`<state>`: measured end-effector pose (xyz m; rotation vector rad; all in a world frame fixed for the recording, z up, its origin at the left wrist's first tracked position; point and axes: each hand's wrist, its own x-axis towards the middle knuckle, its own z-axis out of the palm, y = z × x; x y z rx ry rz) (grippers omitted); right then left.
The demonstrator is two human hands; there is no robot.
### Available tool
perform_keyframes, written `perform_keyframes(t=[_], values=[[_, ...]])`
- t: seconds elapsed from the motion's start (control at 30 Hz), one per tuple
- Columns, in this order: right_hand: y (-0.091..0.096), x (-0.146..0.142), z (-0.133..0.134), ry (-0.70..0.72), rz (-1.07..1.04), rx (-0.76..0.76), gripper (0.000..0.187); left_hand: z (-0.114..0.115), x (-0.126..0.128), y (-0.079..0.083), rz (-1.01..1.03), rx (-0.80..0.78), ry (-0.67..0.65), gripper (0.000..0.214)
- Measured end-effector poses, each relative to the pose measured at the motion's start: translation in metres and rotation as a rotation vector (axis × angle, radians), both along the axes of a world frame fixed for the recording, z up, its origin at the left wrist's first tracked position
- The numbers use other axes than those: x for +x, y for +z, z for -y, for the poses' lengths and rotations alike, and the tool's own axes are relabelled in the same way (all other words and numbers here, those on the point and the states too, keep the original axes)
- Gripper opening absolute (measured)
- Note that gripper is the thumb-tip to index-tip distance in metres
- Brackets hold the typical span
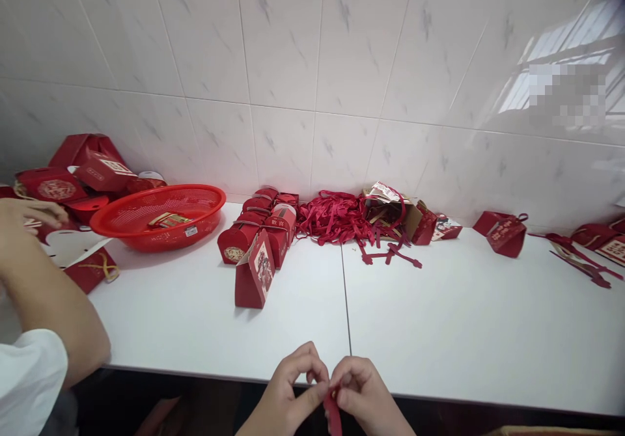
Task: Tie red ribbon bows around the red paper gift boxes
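My left hand [288,390] and my right hand [364,394] meet at the near edge of the white table [439,319]. Both pinch a red ribbon strip [333,416] that hangs down between them. A pile of red ribbons [336,218] lies at the back by the wall. Several folded red gift boxes [263,228] stand in a cluster at the back centre, with one taller red box [254,272] in front of them.
A red plastic basket [161,215] sits at the back left, with red boxes stacked behind it [83,172]. Another person's arm [43,286] in a white sleeve reaches in at the left. More red boxes [505,233] and loose ribbons [581,257] lie at the right.
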<state>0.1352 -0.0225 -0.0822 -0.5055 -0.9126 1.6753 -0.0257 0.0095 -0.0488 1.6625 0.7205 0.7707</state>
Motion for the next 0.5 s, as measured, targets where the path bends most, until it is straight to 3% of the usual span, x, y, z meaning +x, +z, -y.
perform_keyframes(t=[0.13, 0.17, 0.2, 0.27, 0.33, 0.37, 0.43, 0.5], values=[[0.005, 0.005, 0.001, -0.008, 0.080, 0.013, 0.011, -0.003, -0.007, 0.006, -0.116, 0.115, -0.019, 0.019], [0.003, 0.004, 0.002, -0.006, 0.092, 0.009, 0.010, -0.006, -0.010, 0.006, -0.126, 0.174, 0.035, 0.017], [0.000, 0.004, 0.002, -0.006, 0.096, 0.008, 0.010, -0.012, -0.014, 0.006, -0.123, 0.250, 0.156, 0.014], [-0.004, 0.003, 0.002, -0.012, 0.086, 0.030, 0.011, -0.030, -0.022, 0.005, -0.097, 0.435, 0.594, 0.018], [-0.004, 0.002, 0.001, -0.019, 0.079, 0.084, 0.012, -0.055, -0.030, 0.004, -0.104, 0.598, 1.104, 0.044], [-0.002, 0.002, 0.000, -0.022, 0.090, 0.120, 0.012, -0.069, -0.033, 0.005, -0.146, 0.662, 1.246, 0.061], [0.003, 0.001, -0.002, -0.019, 0.133, 0.189, 0.014, -0.094, -0.038, 0.008, -0.220, 0.683, 1.325, 0.084], [0.009, 0.001, -0.002, -0.016, 0.162, 0.232, 0.017, -0.113, -0.041, 0.012, -0.213, 0.578, 1.255, 0.094]])
